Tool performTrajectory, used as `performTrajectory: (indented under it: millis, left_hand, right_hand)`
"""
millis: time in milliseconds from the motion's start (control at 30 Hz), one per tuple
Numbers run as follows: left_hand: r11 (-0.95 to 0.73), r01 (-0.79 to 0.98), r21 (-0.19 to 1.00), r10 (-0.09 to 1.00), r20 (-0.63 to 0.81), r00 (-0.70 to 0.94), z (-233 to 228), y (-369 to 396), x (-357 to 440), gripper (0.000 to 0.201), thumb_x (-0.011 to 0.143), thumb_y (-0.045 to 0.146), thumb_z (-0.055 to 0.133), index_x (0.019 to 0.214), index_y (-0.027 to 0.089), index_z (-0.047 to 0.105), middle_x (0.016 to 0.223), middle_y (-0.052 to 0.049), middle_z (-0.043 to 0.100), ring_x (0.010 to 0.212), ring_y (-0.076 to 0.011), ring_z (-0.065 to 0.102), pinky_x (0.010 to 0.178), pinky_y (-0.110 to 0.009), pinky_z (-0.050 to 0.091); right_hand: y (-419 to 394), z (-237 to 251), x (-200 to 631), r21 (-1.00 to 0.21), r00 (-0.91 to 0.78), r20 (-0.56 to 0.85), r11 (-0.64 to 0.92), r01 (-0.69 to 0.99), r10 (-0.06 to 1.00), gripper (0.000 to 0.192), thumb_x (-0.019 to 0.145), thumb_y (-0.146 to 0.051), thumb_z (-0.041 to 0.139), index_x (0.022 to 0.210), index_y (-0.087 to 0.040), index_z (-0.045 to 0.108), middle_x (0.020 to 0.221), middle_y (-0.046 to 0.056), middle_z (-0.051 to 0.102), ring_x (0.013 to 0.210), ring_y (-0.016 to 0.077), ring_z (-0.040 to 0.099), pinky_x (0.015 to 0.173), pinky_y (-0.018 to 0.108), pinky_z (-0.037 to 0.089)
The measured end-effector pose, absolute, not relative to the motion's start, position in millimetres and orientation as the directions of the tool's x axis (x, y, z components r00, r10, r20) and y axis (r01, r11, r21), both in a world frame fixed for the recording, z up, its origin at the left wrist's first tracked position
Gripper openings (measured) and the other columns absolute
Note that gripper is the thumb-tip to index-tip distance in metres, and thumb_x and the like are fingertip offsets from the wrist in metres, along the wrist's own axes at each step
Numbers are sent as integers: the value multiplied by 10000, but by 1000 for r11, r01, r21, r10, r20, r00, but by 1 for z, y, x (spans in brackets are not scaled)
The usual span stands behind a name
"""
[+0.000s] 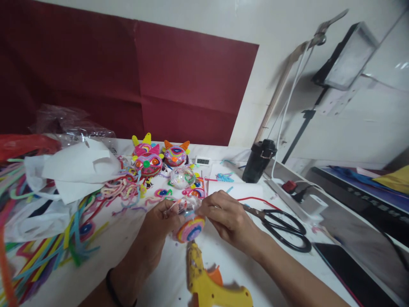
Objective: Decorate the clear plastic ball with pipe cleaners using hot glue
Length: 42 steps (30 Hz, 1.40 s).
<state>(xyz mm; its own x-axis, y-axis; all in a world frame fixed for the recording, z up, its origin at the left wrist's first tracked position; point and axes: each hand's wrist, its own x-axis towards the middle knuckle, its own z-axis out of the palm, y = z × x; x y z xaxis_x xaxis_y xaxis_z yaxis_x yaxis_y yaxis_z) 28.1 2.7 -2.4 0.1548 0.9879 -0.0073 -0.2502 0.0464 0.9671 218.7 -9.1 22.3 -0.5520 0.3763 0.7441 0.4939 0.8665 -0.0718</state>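
Between my hands is a clear plastic ball (191, 226) with rings of pink, yellow and blue on its lower side. My left hand (163, 219) grips its left edge, fingers curled round it. At its upper right, the fingers of my right hand (225, 213) are pinched together against the ball; whether they hold a small piece there is hidden. Just below the ball lies a yellow glue gun (207, 281), its nozzle pointing up toward it. Black-handled scissors (284, 228) rest to the right of my right hand.
Decorated round figures with ears (148, 164) and another clear ball (182, 177) stand behind. Colourful fuzzy strips (54, 251) and white paper (79, 166) fill the left. A black bottle (259, 161), a power strip (295, 198) and a phone (354, 275) are on the right.
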Motion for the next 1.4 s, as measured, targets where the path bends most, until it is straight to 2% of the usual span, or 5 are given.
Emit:
performTrajectory:
  millis: [467,833,1167,1300,1400]
  left_hand:
    - [65,-350,935,988,-11,153,0,0,30,237,521,159,750,597,186,528,561,71,508,514,-92,446,489,-215,371]
    - [21,-287,958,983,33,182,-7,0,28,272,553,147,792,629,179,533,532,85,498,486,-70,436,464,-190,364]
    - [8,-252,968,982,40,186,-8,0,26,271,541,166,802,632,177,547,559,74,506,516,-84,451,482,-193,386]
    - [7,-256,967,978,46,201,-6,0,25,274,532,177,810,643,178,560,574,64,529,528,-89,457,490,-194,389]
    - [22,-270,962,970,45,239,-6,0,24,297,531,200,820,643,184,546,570,66,523,525,-92,453,490,-199,391]
  right_hand:
    - [-13,18,217,-130,-512,755,859,496,410,220,896,-86,493,998,-176,666,903,100,670,799,203,596,708,353,467]
    - [-24,21,208,-683,-173,631,647,339,757,99,780,-84,666,724,-161,695,753,36,643,713,159,605,653,277,485]
    - [-18,26,216,-986,-101,122,132,105,987,344,580,-251,850,767,-178,571,605,-70,523,549,97,435,519,226,337]
    - [-17,28,220,-1000,-128,19,21,18,992,495,529,-264,881,865,-202,523,523,-112,474,479,80,388,452,204,267]
    - [-17,28,223,-1000,-159,28,25,-17,987,539,536,-216,873,957,-207,537,685,-84,553,478,57,412,448,199,288]
